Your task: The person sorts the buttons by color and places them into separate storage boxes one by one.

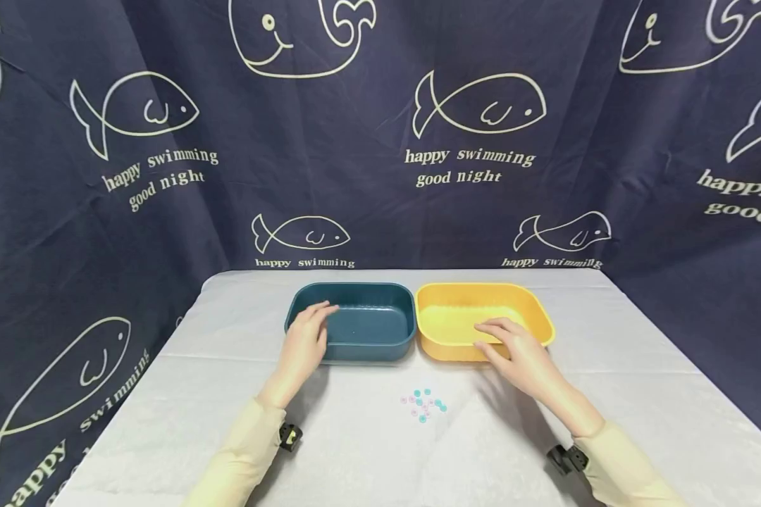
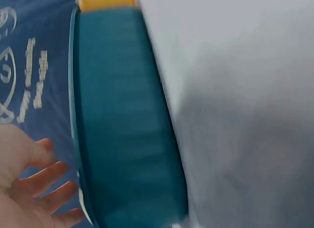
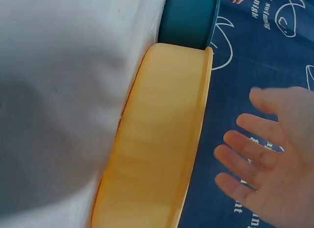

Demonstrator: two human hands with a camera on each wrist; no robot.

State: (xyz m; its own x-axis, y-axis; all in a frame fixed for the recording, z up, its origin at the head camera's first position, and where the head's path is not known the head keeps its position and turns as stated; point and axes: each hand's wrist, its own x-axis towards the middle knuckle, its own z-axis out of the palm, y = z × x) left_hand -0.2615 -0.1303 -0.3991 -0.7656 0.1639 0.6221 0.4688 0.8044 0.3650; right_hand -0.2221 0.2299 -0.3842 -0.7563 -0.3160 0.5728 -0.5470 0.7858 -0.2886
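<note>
In the head view my left hand (image 1: 306, 332) hovers at the left end of a dark teal rectangular bin (image 1: 380, 353), fingers loosely extended and holding nothing. To the right, my right hand (image 1: 516, 353) is over the front right part of a yellow bin (image 1: 447, 352), thumb and fingers apart, nothing between them. The left wrist view has the left hand (image 2: 29, 189) with its fingers spread beside the teal bin. From the right wrist, the right hand (image 3: 270, 159) appears with separated fingers near the yellow bin's wall. No contact with either bin is plain.
Several small pink and blue round pieces (image 1: 423, 404) lie loose on the white tablecloth (image 1: 368, 451) in front of the bins. The two bins stand side by side. Behind the table hangs a navy curtain (image 1: 380, 183) with fish drawings.
</note>
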